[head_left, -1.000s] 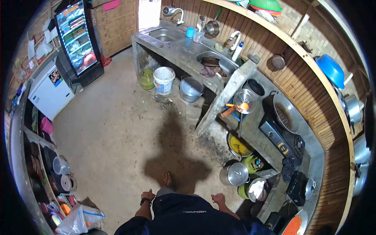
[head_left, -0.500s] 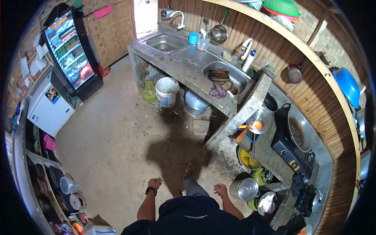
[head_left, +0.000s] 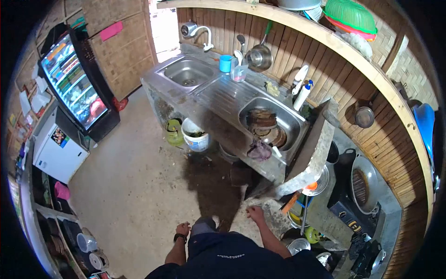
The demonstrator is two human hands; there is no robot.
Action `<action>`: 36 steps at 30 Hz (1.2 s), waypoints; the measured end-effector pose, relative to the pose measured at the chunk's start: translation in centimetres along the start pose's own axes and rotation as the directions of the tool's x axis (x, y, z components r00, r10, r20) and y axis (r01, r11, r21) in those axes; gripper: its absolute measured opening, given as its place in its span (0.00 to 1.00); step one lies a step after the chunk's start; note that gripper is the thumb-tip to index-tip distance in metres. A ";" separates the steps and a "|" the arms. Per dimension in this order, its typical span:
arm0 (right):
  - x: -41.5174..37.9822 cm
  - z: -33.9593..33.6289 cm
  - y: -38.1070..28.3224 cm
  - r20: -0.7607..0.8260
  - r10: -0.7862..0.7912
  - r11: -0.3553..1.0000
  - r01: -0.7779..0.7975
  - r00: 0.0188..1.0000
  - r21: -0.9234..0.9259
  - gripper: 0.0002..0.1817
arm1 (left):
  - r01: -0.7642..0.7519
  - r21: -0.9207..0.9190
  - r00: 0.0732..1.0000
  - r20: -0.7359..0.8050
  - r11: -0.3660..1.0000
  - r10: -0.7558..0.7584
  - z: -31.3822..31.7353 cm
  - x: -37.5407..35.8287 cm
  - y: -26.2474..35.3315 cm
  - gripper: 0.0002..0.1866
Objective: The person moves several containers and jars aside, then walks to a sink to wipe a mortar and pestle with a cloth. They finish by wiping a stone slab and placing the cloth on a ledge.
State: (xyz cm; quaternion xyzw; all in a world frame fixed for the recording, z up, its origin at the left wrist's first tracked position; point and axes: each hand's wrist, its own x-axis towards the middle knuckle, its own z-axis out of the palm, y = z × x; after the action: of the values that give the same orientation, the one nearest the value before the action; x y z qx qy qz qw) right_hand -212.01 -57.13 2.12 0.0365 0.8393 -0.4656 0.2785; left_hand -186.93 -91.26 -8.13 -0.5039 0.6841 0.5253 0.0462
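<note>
My left hand (head_left: 183,228), with a dark band on the wrist, hangs low over the bare floor, fingers loosely bent and holding nothing. Farther right, my right hand (head_left: 254,213) is also empty, its fingers relaxed, nearest to the concrete side wall (head_left: 304,169) of the sink counter. Neither hand visibly touches anything. Ahead stands the counter with a steel sink (head_left: 297,135) on its right side. Dark, dirty pans (head_left: 263,120) lie in that basin, and a purple cloth (head_left: 259,150) rests on its front edge.
A left basin (head_left: 188,74), blue mug (head_left: 225,63) and hanging saucepan (head_left: 259,57) are farther back. Under the counter stand a white bucket (head_left: 195,139) and green gas cylinder (head_left: 174,132). To the right are a stove (head_left: 346,216) and wok (head_left: 364,183); a lit fridge (head_left: 76,83) stands left.
My body has moved forward, so the sink counter appears closer and larger. My right hand has swung forward and slightly left; both hands stay empty.
</note>
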 end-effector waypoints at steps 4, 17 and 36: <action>3.8 -0.1 -7.9 -0.030 -0.204 0.979 0.204 0.979 -0.001 0.16 | -0.058 -0.142 0.995 0.069 0.988 0.069 2.7 4.1 9.5 0.20; 9.2 -0.8 -26.8 -0.664 -0.338 0.904 0.426 0.667 -0.032 0.06 | -0.645 -0.098 0.494 0.703 0.758 0.512 4.6 8.8 50.8 0.22; 14.2 -6.8 -28.8 -0.881 -0.049 0.950 0.294 0.471 0.104 0.06 | -0.811 -0.189 0.229 0.769 0.553 0.598 15.9 13.1 64.8 0.27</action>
State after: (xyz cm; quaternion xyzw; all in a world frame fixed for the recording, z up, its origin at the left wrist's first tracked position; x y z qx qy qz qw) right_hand -236.13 -70.74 19.73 0.2149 0.8001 -0.5068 -0.2381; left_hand -248.53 -91.35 20.62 0.1494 0.8055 0.5537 0.1492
